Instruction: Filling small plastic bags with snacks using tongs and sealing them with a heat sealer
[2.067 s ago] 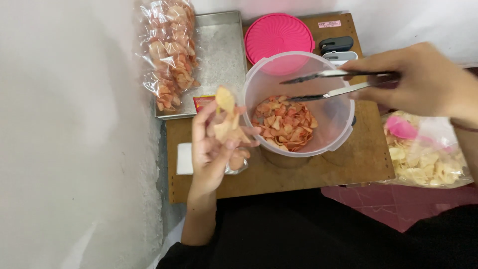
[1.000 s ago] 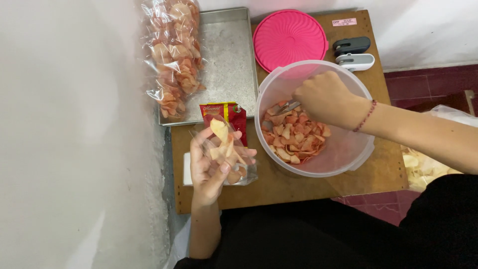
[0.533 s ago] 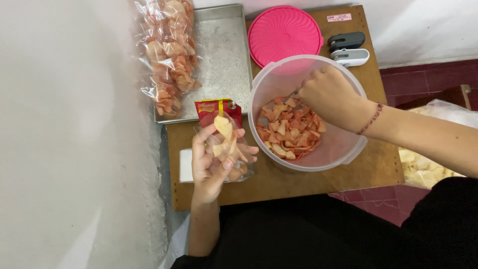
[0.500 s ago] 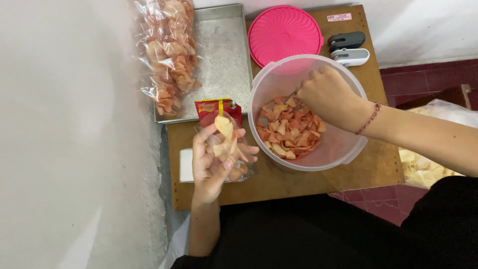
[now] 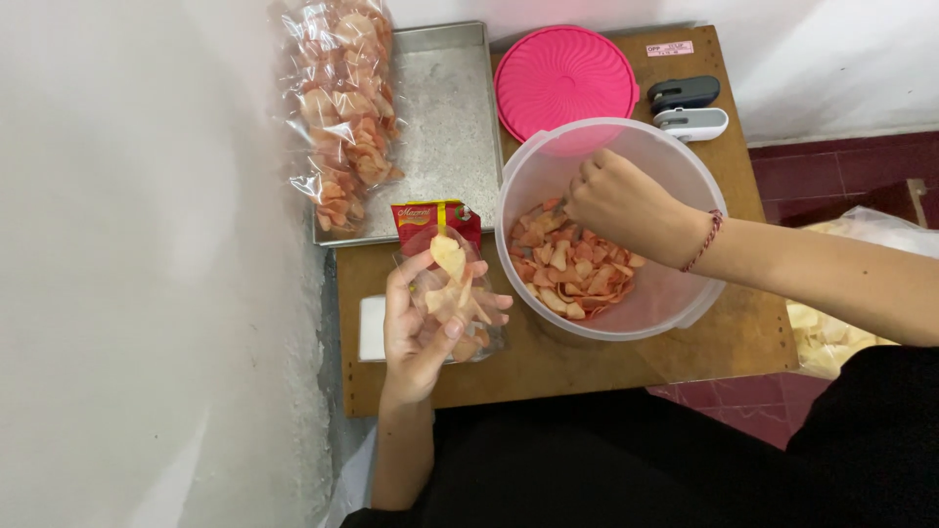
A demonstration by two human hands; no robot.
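Observation:
My left hand (image 5: 416, 337) holds a small clear plastic bag (image 5: 468, 311) partly filled with pale and orange chips, just above the wooden table (image 5: 587, 367). My right hand (image 5: 626, 205) reaches down into a translucent round tub (image 5: 685, 303), fingers closed on metal tongs (image 5: 561, 203) that are mostly hidden by the hand. Orange and pink chips (image 5: 567, 279) cover the tub's bottom, right under the tongs' tips.
A metal tray (image 5: 450, 108) at the back left carries sealed clear bags of chips (image 5: 342, 108). A red packet (image 5: 435, 215) lies beside the tub, a pink lid (image 5: 562, 73) behind it, a black-and-white device (image 5: 690, 108) at the back right. A bag of pale chips (image 5: 831, 332) sits on the floor.
My right hand swung the tongs from outside the tub down into the chips and has shifted slightly left inside it. My left hand keeps the small bag nearly still.

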